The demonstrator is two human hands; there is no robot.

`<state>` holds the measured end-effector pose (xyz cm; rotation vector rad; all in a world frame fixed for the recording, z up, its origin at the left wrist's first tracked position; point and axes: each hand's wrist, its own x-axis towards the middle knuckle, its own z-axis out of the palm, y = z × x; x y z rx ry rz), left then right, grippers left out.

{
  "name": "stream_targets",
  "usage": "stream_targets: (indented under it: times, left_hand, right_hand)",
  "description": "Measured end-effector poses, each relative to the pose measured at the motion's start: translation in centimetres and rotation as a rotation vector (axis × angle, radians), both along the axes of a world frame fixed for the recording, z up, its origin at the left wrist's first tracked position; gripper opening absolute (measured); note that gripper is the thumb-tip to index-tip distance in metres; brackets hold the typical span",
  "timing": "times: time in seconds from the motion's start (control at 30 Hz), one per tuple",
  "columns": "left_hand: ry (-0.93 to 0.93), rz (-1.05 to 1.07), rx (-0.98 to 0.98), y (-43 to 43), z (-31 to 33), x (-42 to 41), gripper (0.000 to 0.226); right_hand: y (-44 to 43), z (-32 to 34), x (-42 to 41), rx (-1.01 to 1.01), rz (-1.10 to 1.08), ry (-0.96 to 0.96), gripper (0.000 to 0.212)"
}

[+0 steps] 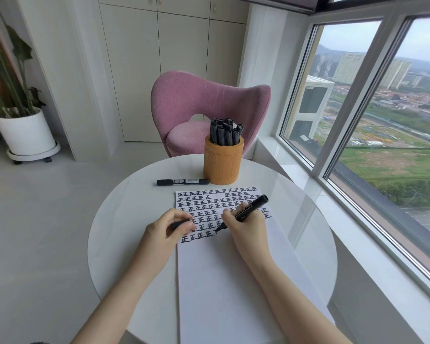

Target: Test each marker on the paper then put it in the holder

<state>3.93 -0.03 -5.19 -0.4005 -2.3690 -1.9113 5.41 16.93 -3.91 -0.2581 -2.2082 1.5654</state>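
The right hand (246,225) grips an open marker (250,209) like a pen, with its tip down on the paper (221,281) at the end of the last row of signs, so I judge a test stroke is in progress. The left hand (165,228) pinches the cap (180,223) and rests on the left edge of the paper, probably to hold the sheet steady and keep the cap ready. The holder (222,163), already full of markers, stands near the far edge of the table (124,207), and one more marker (183,182) lies just left of it, seemingly waiting its turn.
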Motion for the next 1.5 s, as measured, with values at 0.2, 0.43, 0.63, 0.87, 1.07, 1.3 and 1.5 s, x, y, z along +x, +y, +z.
stream_targets:
  times: [0.2, 0.43, 0.63, 0.87, 1.07, 1.3, 1.5]
  left_hand:
    - [-0.004, 0.002, -0.002, 0.0, 0.04, 0.03, 0.006]
    - [-0.006, -0.001, 0.008, 0.03, -0.01, 0.04, 0.007]
    - [-0.013, -0.003, 0.012, -0.01, -0.01, 0.07, 0.006]
    - [-0.011, -0.001, 0.004, -0.01, 0.01, 0.09, 0.006]
    - [-0.011, -0.007, -0.001, 0.06, 0.11, 0.15, 0.006]
    - [-0.015, -0.009, 0.002, -0.01, 0.04, 0.18, 0.006]
    - [-0.017, -0.01, 0.008, -0.06, 0.07, 0.15, 0.006]
  right_hand:
    - [-0.21, 0.21, 0.27, 0.017, 0.036, 0.001, 0.039]
    - [-0.25, 0.16, 0.24, 0.035, 0.024, -0.013, 0.041]
    - [-0.21, 0.17, 0.27, 0.011, 0.022, -0.01, 0.04]
    - [-0.17, 0.15, 0.36, 0.007, 0.035, -0.013, 0.041]
    - [-0.25, 0.09, 0.24, 0.022, 0.042, -0.02, 0.043]
    - [-0.24, 0.29, 0.36, 0.004, 0.029, 0.0, 0.041]
    - [-0.11, 0.06, 0.2, -0.019, 0.02, 0.006, 0.038]
